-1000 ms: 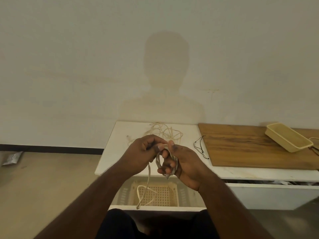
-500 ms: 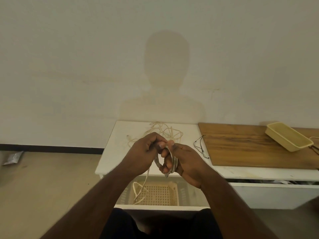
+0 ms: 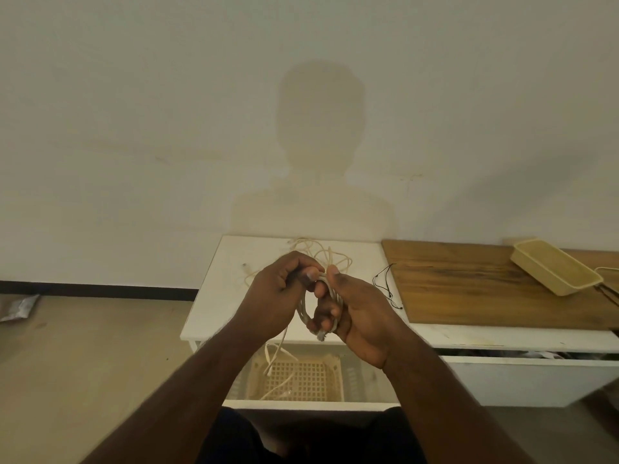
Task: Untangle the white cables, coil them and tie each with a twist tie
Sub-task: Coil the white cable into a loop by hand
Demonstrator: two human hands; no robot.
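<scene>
Left hand [image 3: 278, 293] curled shut, pinching the white cable [image 3: 303, 308] near the top of the coil, likely to feed the next loop. Loose tail [image 3: 273, 354] hanging down from it into the lattice basket [image 3: 301, 376] below. Right hand [image 3: 348, 306] closed around the coil, fingers [image 3: 326, 311] poking through the middle, probably to keep the loops from springing apart. More tangled cables [image 3: 321, 257] lying on the white surface [image 3: 231, 279] behind both hands, not yet coiled. Black twist ties [image 3: 385, 283] waiting just right of the hands, near the wooden board [image 3: 469, 289]. Yellow tray [image 3: 552, 272] farther right.
</scene>
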